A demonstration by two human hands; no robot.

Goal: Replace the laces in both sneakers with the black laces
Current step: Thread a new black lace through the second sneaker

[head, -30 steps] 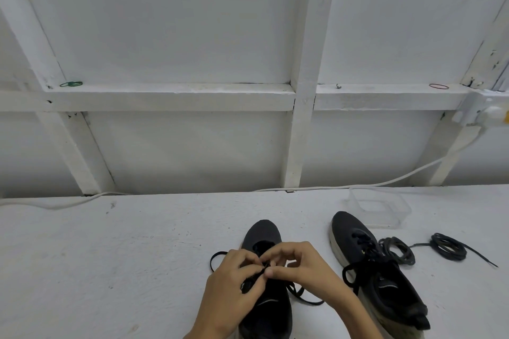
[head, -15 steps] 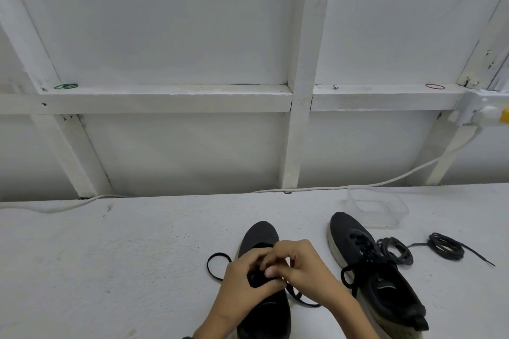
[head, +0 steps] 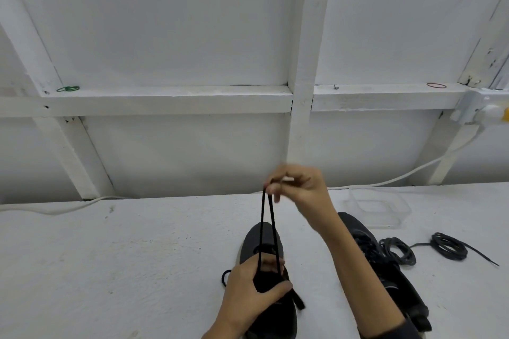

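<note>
I see a white table (head: 110,270) before a white beamed wall (head: 179,22); a white cable (head: 413,170) runs along the back edge. At centre the right hand (head: 300,187) pinches a black lace (head: 265,223), stretched up taut from the sneaker (head: 259,237) that the left hand (head: 248,292) grips below. The second sneaker (head: 394,275) and coiled laces (head: 449,246) lie lower right; its logo (head: 389,287) is unreadable.

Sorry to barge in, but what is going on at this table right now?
A person is working the lace of a dark grey sneaker on the white table. The left hand grips the shoe around its tongue, while the right hand pinches two strands of black lace and holds them taut above it. A second dark sneaker lies to the right, with coiled black laces beside it.
</note>
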